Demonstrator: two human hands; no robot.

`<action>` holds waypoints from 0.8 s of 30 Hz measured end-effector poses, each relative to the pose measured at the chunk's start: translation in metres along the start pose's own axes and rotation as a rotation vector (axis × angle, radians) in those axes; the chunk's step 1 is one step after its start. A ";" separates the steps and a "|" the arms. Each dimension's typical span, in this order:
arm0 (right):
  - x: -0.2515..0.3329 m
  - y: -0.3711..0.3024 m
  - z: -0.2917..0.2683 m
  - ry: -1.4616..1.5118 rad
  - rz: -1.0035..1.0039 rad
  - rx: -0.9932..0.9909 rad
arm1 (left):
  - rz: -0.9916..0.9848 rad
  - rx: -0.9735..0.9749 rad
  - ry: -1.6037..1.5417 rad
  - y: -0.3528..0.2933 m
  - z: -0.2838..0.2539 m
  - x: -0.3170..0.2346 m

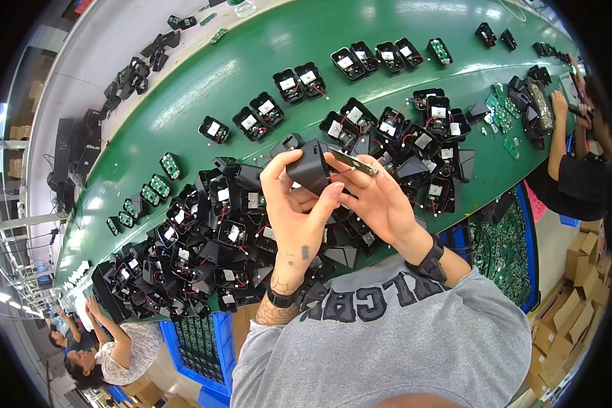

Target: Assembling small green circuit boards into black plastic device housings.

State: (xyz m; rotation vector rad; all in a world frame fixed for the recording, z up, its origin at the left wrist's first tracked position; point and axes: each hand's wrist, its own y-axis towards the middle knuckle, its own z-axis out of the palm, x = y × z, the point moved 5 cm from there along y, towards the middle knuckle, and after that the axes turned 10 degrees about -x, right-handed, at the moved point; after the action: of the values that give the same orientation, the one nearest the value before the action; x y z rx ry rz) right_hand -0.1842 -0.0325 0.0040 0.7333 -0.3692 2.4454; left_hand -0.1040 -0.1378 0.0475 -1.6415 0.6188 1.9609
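Above the heaped part of the green bench (204, 81), my left hand (294, 214) is closed around a black plastic housing (309, 168), fingers and thumb on its sides. Close by on the right, my right hand (385, 207) grips a thin circuit board (352, 163), seen nearly edge-on. The board stands at a tilt beside the housing's open side. A thin red wire seems to run between the two parts; its ends are hidden by my fingers. Under and around both hands lie many similar black housings (232, 232) with white-topped parts and red wires.
Housings (214, 129) stand in a curved row farther back. Green boards (170, 165) line the left side. Loose boards (500, 109) lie at the right near a co-worker's arm (559, 126). Blue crates (226, 340) of boards and cardboard boxes (568, 299) flank me. Another person (126, 347) is at lower left.
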 end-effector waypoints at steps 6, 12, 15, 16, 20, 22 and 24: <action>0.001 -0.001 -0.003 -0.014 0.009 -0.010 | 0.004 0.002 -0.028 -0.001 0.000 0.000; 0.009 0.000 -0.004 -0.321 -0.249 -0.014 | -0.117 0.054 -0.140 -0.002 0.009 -0.003; 0.035 0.004 0.006 -1.020 -0.528 0.134 | -0.123 0.114 -0.113 -0.002 0.011 0.004; 0.041 0.005 0.014 -1.057 -0.548 0.149 | 0.045 0.154 0.001 0.000 0.010 0.007; 0.043 0.006 0.004 -0.758 -0.484 0.046 | -0.194 0.157 -0.124 -0.003 0.020 0.004; 0.046 0.004 0.007 -0.910 -0.701 0.006 | -0.197 0.157 -0.110 -0.005 0.019 0.005; 0.043 0.003 0.009 -0.942 -0.732 -0.029 | -0.209 0.162 -0.064 -0.005 0.018 0.006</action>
State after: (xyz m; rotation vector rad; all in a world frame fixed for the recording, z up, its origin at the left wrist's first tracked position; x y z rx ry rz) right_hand -0.2124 -0.0193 0.0356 1.6388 -0.3777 1.3014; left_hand -0.1149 -0.1219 0.0441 -1.4757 0.5428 1.7583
